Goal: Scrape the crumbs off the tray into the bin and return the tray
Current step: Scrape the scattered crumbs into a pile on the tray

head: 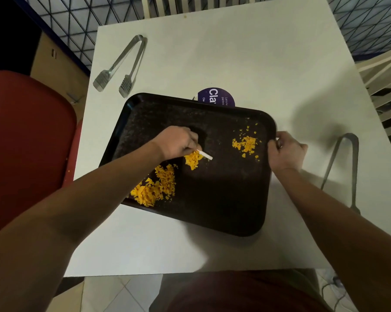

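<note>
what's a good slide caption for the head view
Left hand scrapes orange crumbs across a black tray with a white scraper; right hand steadies the rim.

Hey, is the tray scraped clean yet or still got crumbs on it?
Not clean: orange crumbs still lie in three patches on the black tray.

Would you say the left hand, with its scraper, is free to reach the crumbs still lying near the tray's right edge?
Probably yes: the left hand holds the white scraper mid-tray, and bare tray lies between it and the right crumbs. The right hand grips only the rim.
</note>
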